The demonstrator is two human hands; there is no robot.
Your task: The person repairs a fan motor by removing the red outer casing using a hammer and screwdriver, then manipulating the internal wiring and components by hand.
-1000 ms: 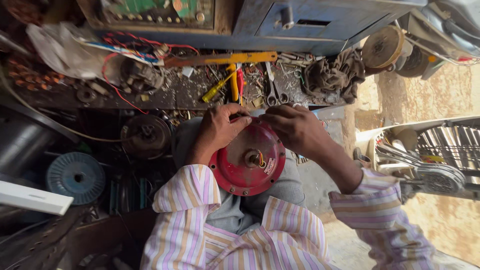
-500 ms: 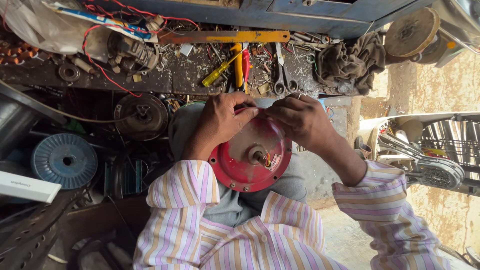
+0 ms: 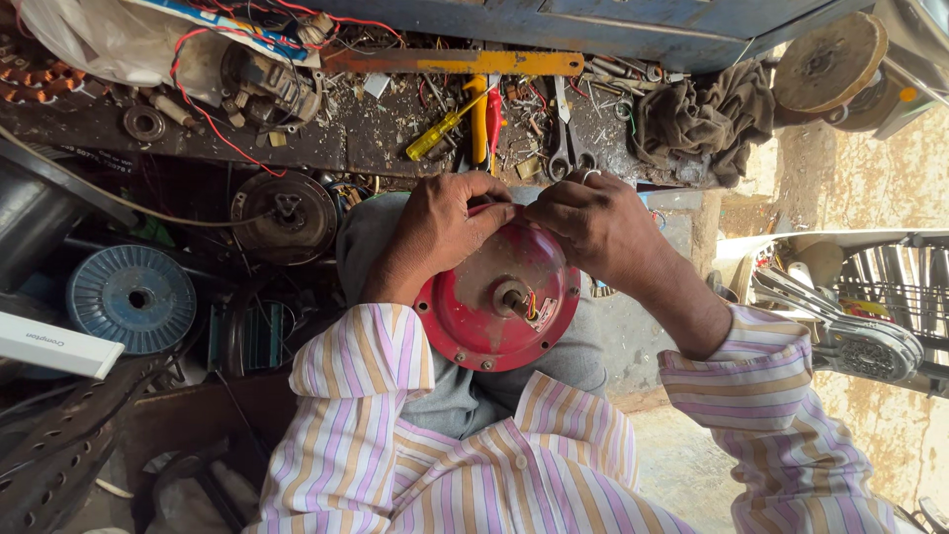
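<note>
From the head camera, a red round motor housing (image 3: 494, 302) rests on the person's lap, its short central shaft and a few coloured wires showing at the middle. The left hand (image 3: 442, 229) grips its upper left rim, fingers curled over the edge. The right hand (image 3: 593, 222) pinches at the upper right rim, a ring on one finger. Beyond them, the cluttered workbench (image 3: 326, 138) carries a yellow screwdriver (image 3: 442, 132), pliers (image 3: 563, 138) and a dark rag (image 3: 702, 119). A blue wire spool (image 3: 131, 299) lies to the left.
</note>
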